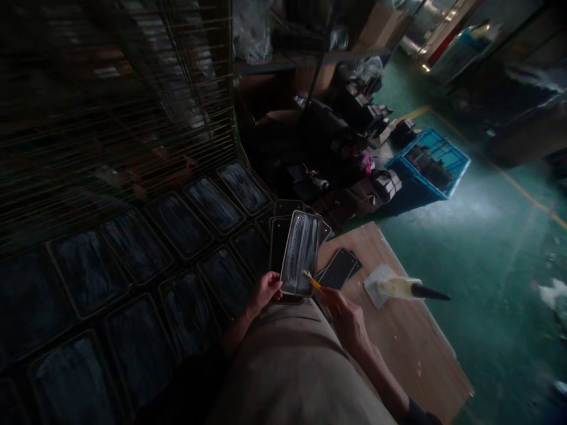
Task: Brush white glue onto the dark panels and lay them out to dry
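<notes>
My left hand (268, 290) pinches the lower left corner of a dark rectangular panel (301, 251) with rounded corners and a pale rim. Whitish streaks run lengthwise over the panel's face. In my right hand (341, 307) is a thin brush (313, 281) with an orange-yellow handle, its pale tip at the panel's lower right part. Behind the held panel, more dark panels (277, 242) lie in an overlapping pile. To the right, a few similar panels (339, 268) are stacked on the wooden board (398, 348).
A pale bottle with a black pointed nozzle (401, 288) lies on a white sheet (374, 283) on the board. Rows of streaked panels (133, 245) cover the left side, beside a wire rack (195, 77). A blue crate (427, 165) stands on the green floor (500, 283).
</notes>
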`<state>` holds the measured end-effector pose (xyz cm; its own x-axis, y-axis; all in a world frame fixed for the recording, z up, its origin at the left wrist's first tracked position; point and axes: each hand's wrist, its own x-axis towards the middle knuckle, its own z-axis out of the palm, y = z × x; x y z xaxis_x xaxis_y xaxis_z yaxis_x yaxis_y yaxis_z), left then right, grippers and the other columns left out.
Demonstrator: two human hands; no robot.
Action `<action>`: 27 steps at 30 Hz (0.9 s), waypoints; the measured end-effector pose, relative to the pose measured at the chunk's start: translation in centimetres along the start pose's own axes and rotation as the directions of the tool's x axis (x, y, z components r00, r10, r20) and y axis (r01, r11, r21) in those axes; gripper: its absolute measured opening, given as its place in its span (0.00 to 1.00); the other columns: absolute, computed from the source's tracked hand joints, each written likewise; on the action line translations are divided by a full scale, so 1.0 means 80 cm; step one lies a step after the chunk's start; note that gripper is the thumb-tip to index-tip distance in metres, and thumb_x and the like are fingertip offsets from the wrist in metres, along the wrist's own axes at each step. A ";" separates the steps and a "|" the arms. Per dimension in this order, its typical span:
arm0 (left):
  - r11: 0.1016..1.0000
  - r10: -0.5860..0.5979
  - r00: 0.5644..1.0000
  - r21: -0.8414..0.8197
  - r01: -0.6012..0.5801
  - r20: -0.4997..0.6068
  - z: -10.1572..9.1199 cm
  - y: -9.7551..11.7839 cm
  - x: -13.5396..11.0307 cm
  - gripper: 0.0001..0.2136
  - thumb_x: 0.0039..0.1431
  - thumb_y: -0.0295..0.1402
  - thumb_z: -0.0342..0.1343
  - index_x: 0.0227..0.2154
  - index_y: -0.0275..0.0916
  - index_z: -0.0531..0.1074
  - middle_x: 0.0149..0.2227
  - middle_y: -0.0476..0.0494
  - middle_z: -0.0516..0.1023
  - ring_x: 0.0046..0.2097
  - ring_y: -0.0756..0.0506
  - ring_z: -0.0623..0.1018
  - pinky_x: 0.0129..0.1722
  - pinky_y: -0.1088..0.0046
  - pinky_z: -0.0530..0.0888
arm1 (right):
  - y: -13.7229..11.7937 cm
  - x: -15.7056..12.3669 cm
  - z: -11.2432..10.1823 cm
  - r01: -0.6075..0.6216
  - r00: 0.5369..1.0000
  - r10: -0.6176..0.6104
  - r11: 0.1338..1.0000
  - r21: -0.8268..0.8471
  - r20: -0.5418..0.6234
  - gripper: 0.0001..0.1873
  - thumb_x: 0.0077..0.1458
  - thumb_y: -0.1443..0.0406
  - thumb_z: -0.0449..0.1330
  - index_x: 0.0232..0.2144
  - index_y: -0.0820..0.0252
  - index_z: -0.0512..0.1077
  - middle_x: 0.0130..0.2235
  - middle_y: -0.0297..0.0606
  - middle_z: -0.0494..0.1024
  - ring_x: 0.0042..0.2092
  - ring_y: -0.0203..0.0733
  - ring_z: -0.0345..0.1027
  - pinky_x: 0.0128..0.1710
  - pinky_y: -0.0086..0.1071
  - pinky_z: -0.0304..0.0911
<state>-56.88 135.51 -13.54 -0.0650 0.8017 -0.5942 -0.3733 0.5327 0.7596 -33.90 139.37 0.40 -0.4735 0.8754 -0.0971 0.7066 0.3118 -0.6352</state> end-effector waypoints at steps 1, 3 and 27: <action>1.000 -0.003 0.999 -0.023 0.005 0.048 0.000 0.008 -0.004 0.19 0.47 0.43 0.62 0.37 0.35 0.68 0.26 0.51 0.74 0.21 0.52 0.74 0.19 0.78 0.70 | 0.003 0.004 -0.001 0.008 0.998 -0.007 1.000 0.013 -0.060 0.14 0.65 0.61 0.50 0.49 0.55 0.70 0.36 0.36 0.81 0.34 0.39 0.76 0.33 0.27 0.68; 0.997 -0.004 0.991 -0.075 0.014 0.134 0.003 0.025 -0.011 0.18 0.49 0.42 0.62 0.38 0.34 0.69 0.27 0.50 0.75 0.22 0.53 0.73 0.21 0.79 0.69 | 0.012 0.013 -0.003 0.015 0.985 -0.004 0.998 0.062 -0.172 0.16 0.65 0.61 0.49 0.52 0.55 0.69 0.38 0.38 0.81 0.38 0.39 0.77 0.36 0.29 0.70; 0.628 0.509 0.860 -0.667 -0.402 -0.040 -0.030 0.241 -0.022 0.12 0.48 0.30 0.64 0.37 0.35 0.75 0.25 0.52 0.69 0.24 0.56 0.65 0.22 0.79 0.59 | 0.105 0.073 0.145 0.041 0.993 -0.068 0.967 -0.251 -0.100 0.24 0.60 0.54 0.48 0.55 0.56 0.64 0.51 0.45 0.75 0.49 0.52 0.72 0.43 0.43 0.69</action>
<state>-66.20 143.71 1.49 -0.2824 0.9497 -0.1351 -0.8251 -0.1686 0.5393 -36.83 142.81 -14.36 -0.4656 0.8847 0.0240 0.7956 0.4303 -0.4264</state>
